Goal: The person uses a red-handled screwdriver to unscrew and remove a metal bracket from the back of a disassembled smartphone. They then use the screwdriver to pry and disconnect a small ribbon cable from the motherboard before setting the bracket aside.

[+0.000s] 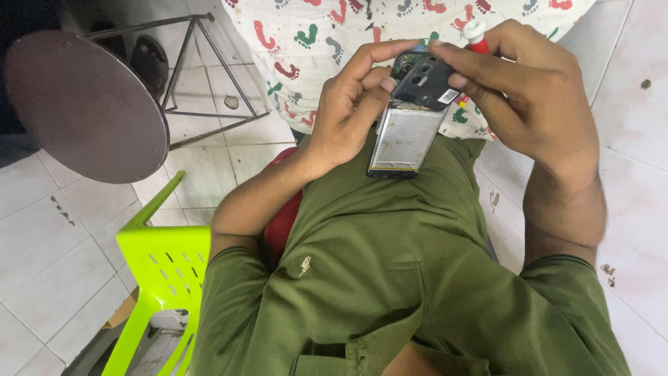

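A view from a head camera, looking down the wearer's own body. Nearest is an olive green shirt [390,278] filling the lower middle. At lower left stands a lime green plastic chair [163,268] on a white tile floor [42,278].

Further out, over the lap, both hands meet around an opened phone [406,136], its back removed so that a pale battery shows. The phone stands tilted, its lower end near the shirt, its upper end held up between the hands.

The left hand [348,115] cradles the phone from the left side, its fingers curled behind and around the upper edge, pinching the body steady. The right hand [536,97] comes in from the right, its fingers pressed onto a black camera cover [423,83] at the phone's top, while a red and white screwdriver [476,36] is tucked in the same hand, only its handle end showing.

The step in hand looks like working that black cover at the top of the phone. The next move probably calls for a steady hold from the left hand and a careful fingertip grip from the right.

Beyond the hands lies a white cloth [306,42] printed with coloured footprints. At far left, a round dark stool [83,104] with metal legs
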